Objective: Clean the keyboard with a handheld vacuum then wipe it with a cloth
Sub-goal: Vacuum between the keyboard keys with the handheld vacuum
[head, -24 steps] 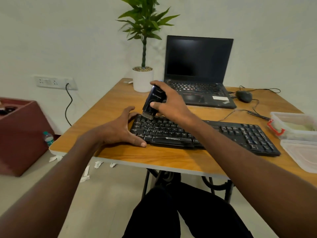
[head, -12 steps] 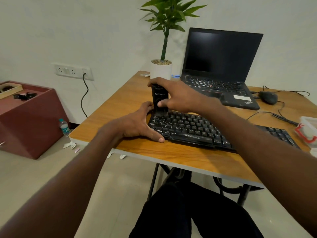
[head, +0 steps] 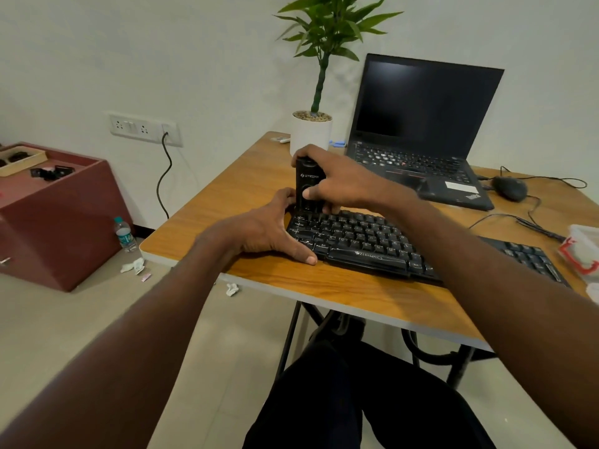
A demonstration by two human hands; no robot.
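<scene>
A black keyboard (head: 372,241) lies across the wooden table (head: 324,286). My right hand (head: 343,183) grips a small black handheld vacuum (head: 308,186), held upright with its nozzle down on the keyboard's far left corner. My left hand (head: 269,228) rests flat on the table against the keyboard's left end, thumb along the front edge and fingers straight. No cloth is visible.
An open black laptop (head: 421,131), a potted plant (head: 312,131) and a mouse (head: 509,188) with cables stand behind the keyboard. A plastic box with a red clip (head: 583,254) is at the right edge. A maroon cabinet (head: 55,212) and a water bottle (head: 124,234) are on the floor to the left.
My right hand moved the vacuum from tilted over the upper left keys to upright at the keyboard's far left corner. My left hand stayed at the keyboard's left end. The view shifted.
</scene>
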